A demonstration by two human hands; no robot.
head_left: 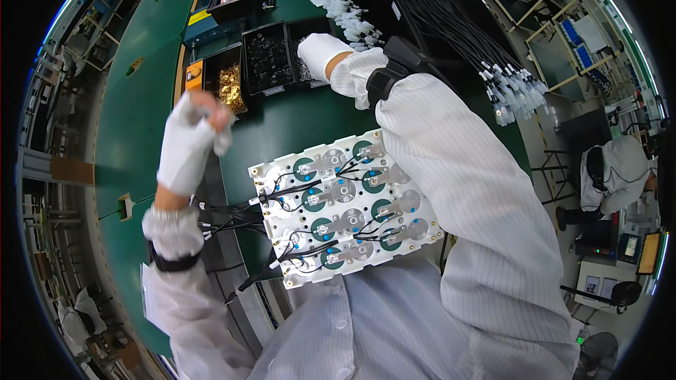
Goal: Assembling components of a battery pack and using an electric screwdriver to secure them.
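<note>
My left hand [189, 142], in a white glove with bare fingertips, is raised beside the bin of brass-coloured parts [230, 87]. Its fingers curl together and are slightly blurred; anything between them is too small to make out. My right hand [322, 54], also white-gloved, reaches over the bin of small metal parts [303, 70], and its fingertips are hidden. Between my forearms, close to my body, lies a white plastic plate [287, 222] with round openings, clear discs, metal strips and blue dots. Black cables [236, 217] run across it and off its left side.
A bin of black parts [266, 58] stands between the other two. Black cables with white-capped ends [507, 84] lie at the right, and more capped ends [350, 20] sit beyond my right hand. An orange box [193, 74] is at the left. Another person [616, 169] works far right.
</note>
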